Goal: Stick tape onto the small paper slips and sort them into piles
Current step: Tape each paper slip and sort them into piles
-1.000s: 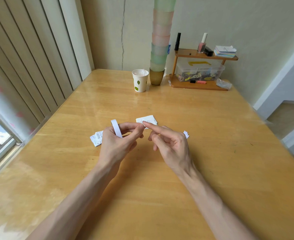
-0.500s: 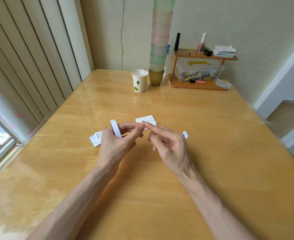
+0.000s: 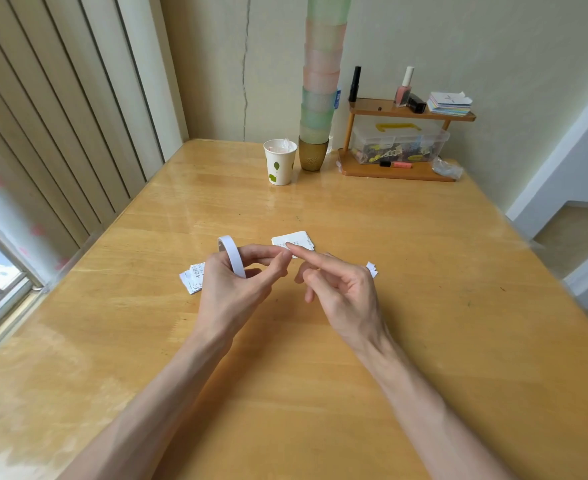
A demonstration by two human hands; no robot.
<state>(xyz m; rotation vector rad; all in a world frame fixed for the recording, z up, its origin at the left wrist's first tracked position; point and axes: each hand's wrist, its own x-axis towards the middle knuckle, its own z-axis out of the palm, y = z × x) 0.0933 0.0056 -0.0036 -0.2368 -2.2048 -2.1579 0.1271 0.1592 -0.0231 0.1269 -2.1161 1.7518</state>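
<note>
My left hand (image 3: 233,289) holds a white tape roll (image 3: 232,256) upright over the middle of the wooden table (image 3: 424,271). The fingertips of my right hand (image 3: 341,289) meet my left fingertips at the roll's free end; whether a strip of tape lies between them I cannot tell. A small pile of printed paper slips (image 3: 192,277) lies just left of my left hand. Another slip pile (image 3: 294,240) rests beyond my fingertips. One more scrap of paper (image 3: 372,269) peeks out behind my right hand.
At the table's far edge stand a paper cup (image 3: 280,162), a tall stack of pastel cups (image 3: 322,84) and a small wooden shelf (image 3: 399,143) with a clear box and bottles. Vertical blinds (image 3: 60,116) and a window run along the left.
Almost nothing has moved; my fingertips stay together at the tape roll with only a slight shift.
</note>
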